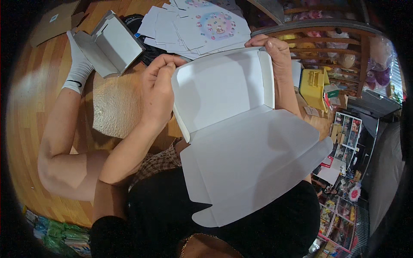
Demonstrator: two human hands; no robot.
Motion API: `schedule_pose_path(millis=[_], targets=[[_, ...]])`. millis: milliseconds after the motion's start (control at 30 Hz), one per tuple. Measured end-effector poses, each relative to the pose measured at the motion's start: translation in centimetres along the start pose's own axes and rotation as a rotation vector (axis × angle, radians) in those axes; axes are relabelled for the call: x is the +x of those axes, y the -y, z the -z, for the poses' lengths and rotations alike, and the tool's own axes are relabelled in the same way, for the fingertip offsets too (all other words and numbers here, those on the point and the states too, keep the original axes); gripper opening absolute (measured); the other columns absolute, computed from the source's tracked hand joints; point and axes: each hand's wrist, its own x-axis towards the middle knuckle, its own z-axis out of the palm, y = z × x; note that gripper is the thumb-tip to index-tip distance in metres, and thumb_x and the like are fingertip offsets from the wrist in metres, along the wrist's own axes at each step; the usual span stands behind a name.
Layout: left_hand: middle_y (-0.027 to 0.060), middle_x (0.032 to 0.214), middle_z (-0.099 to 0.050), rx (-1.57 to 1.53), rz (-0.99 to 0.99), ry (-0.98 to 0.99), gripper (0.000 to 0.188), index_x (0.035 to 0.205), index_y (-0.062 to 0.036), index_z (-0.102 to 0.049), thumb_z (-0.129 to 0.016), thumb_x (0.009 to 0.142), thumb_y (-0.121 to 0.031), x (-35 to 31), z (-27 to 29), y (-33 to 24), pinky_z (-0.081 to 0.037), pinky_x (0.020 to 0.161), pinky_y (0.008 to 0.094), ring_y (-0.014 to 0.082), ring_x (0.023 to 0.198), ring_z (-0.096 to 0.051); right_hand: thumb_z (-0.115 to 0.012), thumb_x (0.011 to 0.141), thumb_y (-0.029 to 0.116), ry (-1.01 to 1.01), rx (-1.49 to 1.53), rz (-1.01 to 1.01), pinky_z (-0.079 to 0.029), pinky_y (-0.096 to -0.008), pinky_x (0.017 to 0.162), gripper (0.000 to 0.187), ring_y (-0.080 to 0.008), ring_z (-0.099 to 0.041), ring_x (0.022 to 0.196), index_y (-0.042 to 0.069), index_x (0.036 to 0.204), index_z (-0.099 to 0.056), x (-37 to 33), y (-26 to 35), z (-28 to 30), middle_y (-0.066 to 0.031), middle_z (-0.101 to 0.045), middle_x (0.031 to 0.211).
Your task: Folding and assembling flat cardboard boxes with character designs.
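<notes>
A white cardboard box (223,90), partly folded, is held up in front of me with its inside showing. Its wide lid flap (254,159) hangs open toward my chest, with side tabs sticking out. My left hand (161,81) pinches the box's far left corner between thumb and fingers. At the far right corner my right hand (273,53) grips the edge, the thumb on top and the fingers bent over the rim. The side walls stand upright along the left and right.
Flat printed white cardboard sheets (202,26) are piled beyond the box. Another open white box (112,45) stands at the far left by my socked foot (79,69). A brown carton (56,21) lies behind it. A yellow plastic bin (314,88) and wooden slats (327,41) are on the right.
</notes>
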Motion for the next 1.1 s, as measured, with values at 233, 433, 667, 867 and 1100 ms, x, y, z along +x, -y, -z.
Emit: schedule_pose_path(millis=[233, 433, 667, 867, 1100], targets=[[0.0026, 0.075, -0.056, -0.041, -0.002, 0.000, 0.022, 0.081, 0.0008, -0.057, -0.038, 0.083, -0.010, -0.2, -0.1, 0.0, -0.039, 0.063, 0.0212, 0.0069, 0.069, -0.048, -0.064, 0.079, 0.027, 0.104, 0.040, 0.126, -0.048, -0.0354, 0.073, 0.029, -0.0276, -0.061, 0.081, -0.002, 0.077, -0.065, 0.0, -0.6, 0.2, -0.0219, -0.062, 0.085], [0.0024, 0.076, -0.056, 0.001, -0.061, 0.025, 0.021, 0.081, 0.0009, -0.057, -0.038, 0.083, -0.009, -0.2, 0.5, 0.2, -0.038, 0.065, 0.0211, 0.0074, 0.070, -0.048, -0.063, 0.079, 0.019, 0.141, -0.005, 0.189, -0.049, -0.0356, 0.073, 0.021, -0.0275, -0.061, 0.079, -0.001, 0.072, -0.061, 0.3, -1.0, 0.3, -0.0219, -0.062, 0.084], [0.0054, 0.102, -0.047, -0.084, -0.127, -0.001, 0.028, 0.110, -0.0003, -0.045, -0.037, 0.090, -0.017, -1.8, 0.7, 1.5, -0.034, 0.080, 0.0215, 0.0086, 0.091, -0.043, -0.065, 0.078, 0.025, 0.086, -0.079, 0.168, -0.049, -0.0328, 0.070, 0.026, -0.0234, -0.061, 0.078, 0.000, 0.074, -0.062, 0.1, -0.7, -0.5, -0.0206, -0.062, 0.082], [0.0042, 0.102, -0.041, -0.088, -0.318, -0.045, 0.032, 0.122, -0.0026, -0.032, -0.037, 0.093, -0.014, -3.6, -0.1, 2.9, -0.031, 0.075, 0.0188, 0.0055, 0.082, -0.034, -0.065, 0.078, 0.023, 0.067, -0.093, 0.137, -0.049, -0.0311, 0.069, 0.023, -0.0194, -0.060, 0.075, 0.000, 0.074, -0.063, -0.1, -0.4, -0.8, -0.0172, -0.063, 0.082], [-0.0034, 0.080, -0.040, -0.101, -0.287, 0.022, 0.019, 0.110, -0.0075, -0.038, -0.043, 0.093, -0.013, -3.4, -0.3, 2.9, -0.030, 0.059, 0.0170, 0.0020, 0.069, -0.033, -0.064, 0.079, 0.023, 0.075, -0.104, 0.166, -0.048, -0.0291, 0.068, 0.024, -0.0178, -0.059, 0.075, 0.000, 0.074, -0.063, 0.0, 0.1, -1.2, -0.0162, -0.063, 0.082]])
